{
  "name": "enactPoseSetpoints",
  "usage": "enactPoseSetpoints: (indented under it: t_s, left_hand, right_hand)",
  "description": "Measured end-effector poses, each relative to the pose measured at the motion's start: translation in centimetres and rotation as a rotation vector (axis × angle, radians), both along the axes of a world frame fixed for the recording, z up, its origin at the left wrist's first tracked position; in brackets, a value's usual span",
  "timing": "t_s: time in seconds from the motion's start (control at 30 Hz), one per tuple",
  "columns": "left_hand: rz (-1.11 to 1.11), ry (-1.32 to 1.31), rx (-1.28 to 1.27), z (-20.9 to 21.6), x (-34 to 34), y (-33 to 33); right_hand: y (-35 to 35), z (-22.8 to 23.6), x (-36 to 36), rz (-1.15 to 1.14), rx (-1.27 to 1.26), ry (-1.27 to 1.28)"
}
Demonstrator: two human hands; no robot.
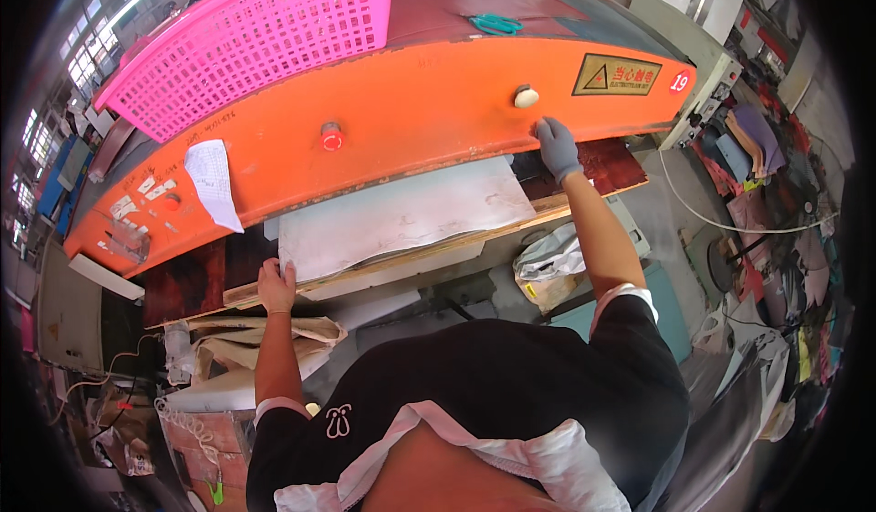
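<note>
A white sheet [401,220] with a wavy front edge lies on the board under the orange machine beam [429,101]. My left hand [276,286], bare, rests at the sheet's front left corner, fingers stretched against it and thumb apart. My right hand [558,150] wears a grey glove. Its fingers are bent together against the lower edge of the beam, just below a cream-coloured knob [526,97]. Whatever those fingertips touch or hold is covered by the hand. Dark red slabs [607,167] show on the board beyond the sheet.
On the beam sit a red push button [331,136] and a hanging paper slip [214,183]. A pink basket [265,42] and teal-handled scissors [495,25] lie on top. Below the board is a plastic-wrapped bundle [552,261]. Coloured material pieces [757,142] pile up at right.
</note>
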State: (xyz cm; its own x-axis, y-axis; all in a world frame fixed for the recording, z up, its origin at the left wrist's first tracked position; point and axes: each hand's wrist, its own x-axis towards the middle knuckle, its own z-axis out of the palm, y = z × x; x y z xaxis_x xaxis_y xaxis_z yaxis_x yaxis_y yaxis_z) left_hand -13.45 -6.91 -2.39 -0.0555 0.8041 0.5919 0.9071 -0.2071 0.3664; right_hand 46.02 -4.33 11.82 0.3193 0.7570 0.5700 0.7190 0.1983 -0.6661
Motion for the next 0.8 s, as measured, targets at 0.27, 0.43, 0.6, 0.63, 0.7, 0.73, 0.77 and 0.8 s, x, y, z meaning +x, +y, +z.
enactPoseSetpoints:
  t_s: [0.27,0.43,0.6,0.63,0.7,0.73,0.77,0.8]
  left_hand:
    - [0.0,-0.089,-0.028,1.0,0.0,5.6]
    - [0.029,-0.117,-0.064,2.0,-0.3,6.4]
    - [0.02,-0.128,-0.013,1.9,-0.3,6.4]
    - [0.021,-0.138,-0.011,1.8,-0.3,6.4]
    - [0.025,-0.141,-0.008,1.5,-0.4,6.3]
    - [0.026,-0.134,-0.003,1.5,-0.4,6.4]
    - [0.025,-0.125,0.015,1.5,-0.4,6.4]
    - [0.023,-0.133,0.001,1.4,-0.4,6.4]
  right_hand:
    - [5.4,1.6,0.0,-0.019,-0.012,0.098]
    - [4.7,1.5,-1.3,-0.128,-0.025,0.005]
    - [1.8,2.0,-0.7,0.006,-0.097,0.018]
    - [0.8,1.8,-0.6,0.029,-0.121,0.025]
    - [-0.7,1.4,-0.6,0.061,-0.102,0.032]
    - [-1.3,1.3,-0.6,0.072,-0.112,0.034]
    - [-1.5,1.3,-0.6,0.082,-0.122,0.038]
    - [-1.4,1.5,-0.6,0.106,-0.105,0.041]
